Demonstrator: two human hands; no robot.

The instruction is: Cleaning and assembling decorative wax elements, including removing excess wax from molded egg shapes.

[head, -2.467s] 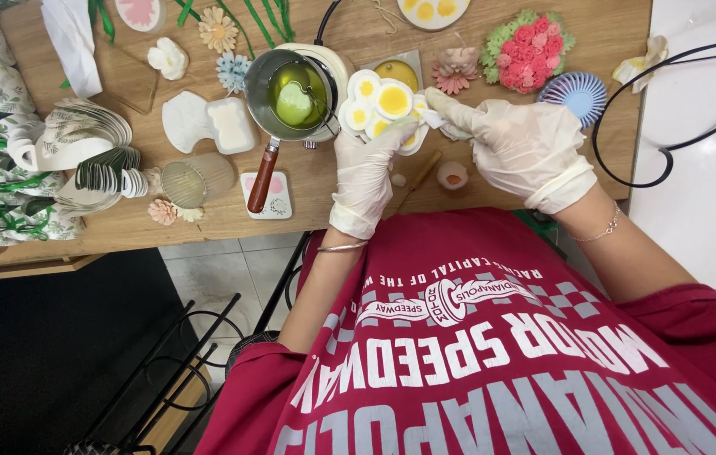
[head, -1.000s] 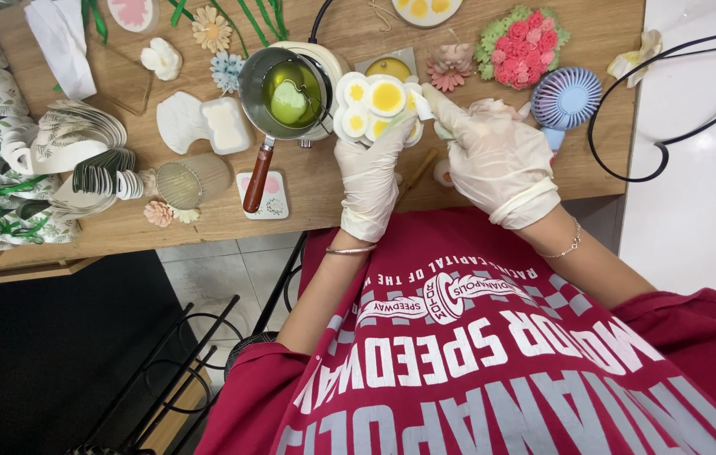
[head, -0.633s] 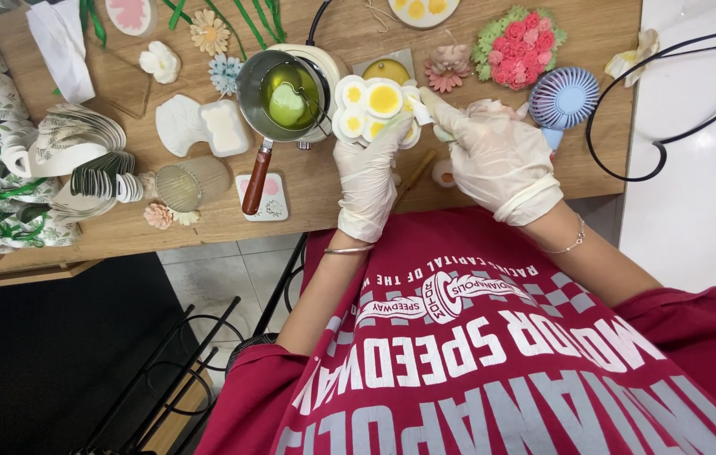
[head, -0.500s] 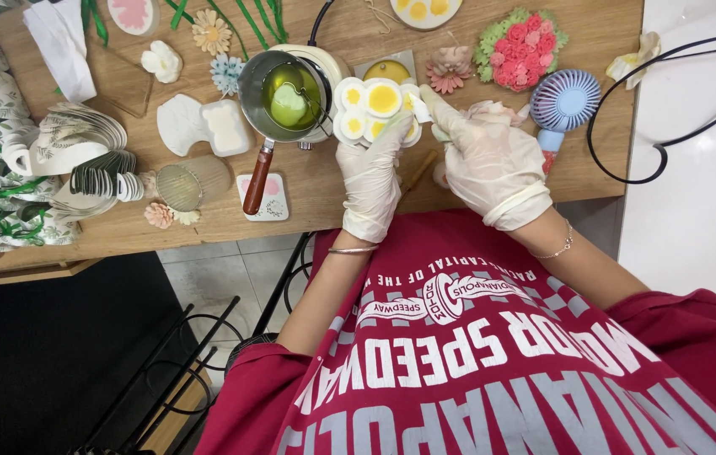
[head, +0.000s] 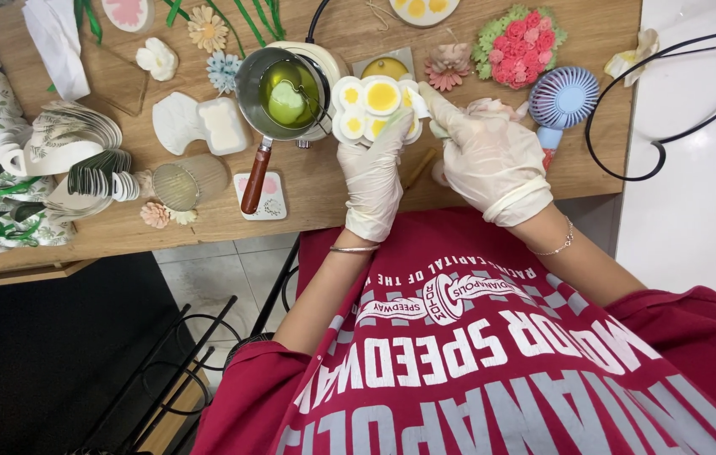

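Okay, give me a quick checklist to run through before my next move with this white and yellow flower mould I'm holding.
1. Left hand grips the flower mould from below: ok.
2. Right hand reaches the mould's right edge: ok.
3. Both hands gloved: ok.
4. Melting pot upright beside the mould, green liquid inside: ok.
5. Pot's brown handle apart from both hands: ok.
6. Whether the yellow fill has set: cannot tell.
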